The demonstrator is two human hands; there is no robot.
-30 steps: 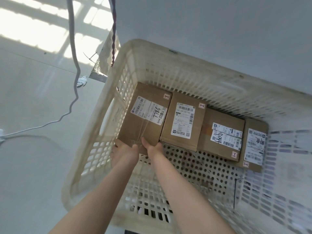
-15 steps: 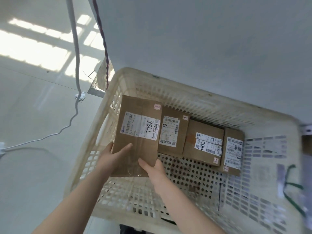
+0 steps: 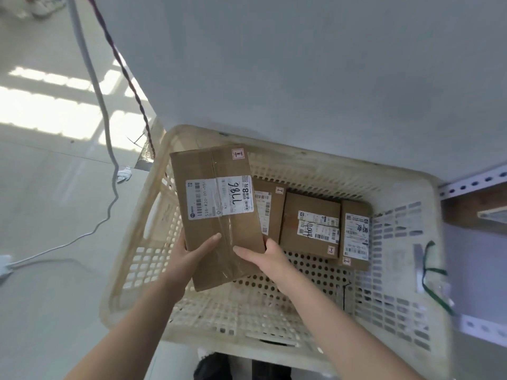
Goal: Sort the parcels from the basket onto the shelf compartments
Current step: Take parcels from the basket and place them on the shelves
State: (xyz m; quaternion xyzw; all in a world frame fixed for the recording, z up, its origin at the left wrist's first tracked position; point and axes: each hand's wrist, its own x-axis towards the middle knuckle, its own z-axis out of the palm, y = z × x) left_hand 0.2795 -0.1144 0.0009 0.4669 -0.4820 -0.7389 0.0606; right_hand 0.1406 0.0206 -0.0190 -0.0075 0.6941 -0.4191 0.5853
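The left hand (image 3: 189, 256) and right hand (image 3: 263, 256) grasp the near end of a brown cardboard parcel with a white label (image 3: 219, 215), held above the cream perforated plastic basket (image 3: 131, 259). Three smaller brown cardboard parcels (image 3: 311, 223) remain inside; the grey metal shelf frame (image 3: 472, 185) at the right shows no sorted parcels.

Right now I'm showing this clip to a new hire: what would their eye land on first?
First, the brown box with a white label, held up in the centre by the left hand and right hand. Below it sits the cream basket, with three more boxes lined along its far side. A white cable trails over the floor at left.
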